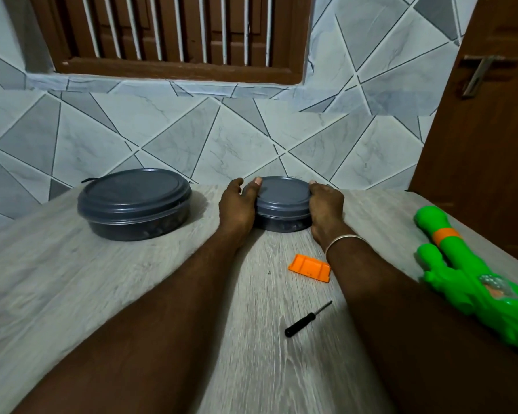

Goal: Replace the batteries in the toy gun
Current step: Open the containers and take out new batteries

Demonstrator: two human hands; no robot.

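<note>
view: head camera, only view
step: judged as getting at the batteries; the lidded box is probably the battery store, its contents too dark to tell
left hand (237, 208): centre frame, clasped on the left side of the small dark grey round plastic container (282, 201), thumb tip on the lid rim
right hand (326, 204): clasped on the container's right side, thumb tip on the rim; thin silver bangle (343, 241) on the wrist
grip: both hands closed snug round the container, lid still on
next move: likely pry the lid up with the thumbs while holding the base steady
toy gun: bright green plastic toy gun with orange band (467, 273), right edge of frame, lying on the pale wood-grain table (102, 294), no hand on it
cover: flat orange plastic cover piece (309, 268), just right of centre, loose between the forearms; probably the battery door
tool: small black-handled screwdriver (307, 319), below the cover, untouched
other: larger dark grey round lidded plastic container (133, 204), centre left, closed
</note>
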